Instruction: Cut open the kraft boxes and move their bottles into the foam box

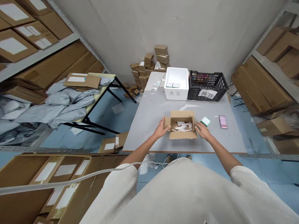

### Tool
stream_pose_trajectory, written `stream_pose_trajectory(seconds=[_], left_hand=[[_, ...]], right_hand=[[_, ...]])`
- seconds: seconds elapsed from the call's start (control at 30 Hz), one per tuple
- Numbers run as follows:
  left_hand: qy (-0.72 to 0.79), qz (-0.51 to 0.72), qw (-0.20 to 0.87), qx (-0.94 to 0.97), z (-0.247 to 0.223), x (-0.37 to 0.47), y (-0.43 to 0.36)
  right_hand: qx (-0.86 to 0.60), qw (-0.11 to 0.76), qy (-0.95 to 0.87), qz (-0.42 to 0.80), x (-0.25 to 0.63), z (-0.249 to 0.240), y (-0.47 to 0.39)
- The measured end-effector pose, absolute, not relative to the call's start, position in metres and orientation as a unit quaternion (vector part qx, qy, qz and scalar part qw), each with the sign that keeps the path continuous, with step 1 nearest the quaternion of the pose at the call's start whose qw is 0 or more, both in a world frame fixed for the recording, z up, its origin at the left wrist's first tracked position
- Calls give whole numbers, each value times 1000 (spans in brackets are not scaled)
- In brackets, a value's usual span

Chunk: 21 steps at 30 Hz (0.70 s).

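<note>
An open cardboard box [183, 135] stands near the front edge of the grey table [147, 115], its flaps spread, with crumpled white paper [183, 127] inside. My left hand [161, 128] grips the box's left flap between thumb and fingers. At the right side of the box, my right hand [202, 130] has its fingers closed on the box's edge. Just beyond the right hand lies a small green and white packet [206, 121], partly hidden by that hand. Further right is a pink item [223, 122], blurred in the view.
A white bin [176, 95] and a black crate [207, 95] stand at the table's back. Left is a side table with grey bags [63, 102]. Shelves of cartons flank both sides. A white cable [93, 172] crosses in front of my left arm.
</note>
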<state>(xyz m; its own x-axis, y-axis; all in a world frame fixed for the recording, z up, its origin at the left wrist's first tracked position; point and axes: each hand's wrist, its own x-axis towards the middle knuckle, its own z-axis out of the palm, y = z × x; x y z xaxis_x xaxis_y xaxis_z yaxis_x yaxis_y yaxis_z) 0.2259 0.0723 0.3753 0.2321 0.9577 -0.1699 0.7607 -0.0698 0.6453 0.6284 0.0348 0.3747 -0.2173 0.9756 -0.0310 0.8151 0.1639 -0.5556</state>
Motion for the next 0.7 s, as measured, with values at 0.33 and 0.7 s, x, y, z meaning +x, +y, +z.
stream_pose_trajectory(seconds=[0.33,0.7], left_hand=[[422,-1,356,834,367,234,59],[426,81,335,837,362,227,73]], right_hand=[[-613,111,-714,321,601,387,39],[-645,160,-693,280,574,419,68]])
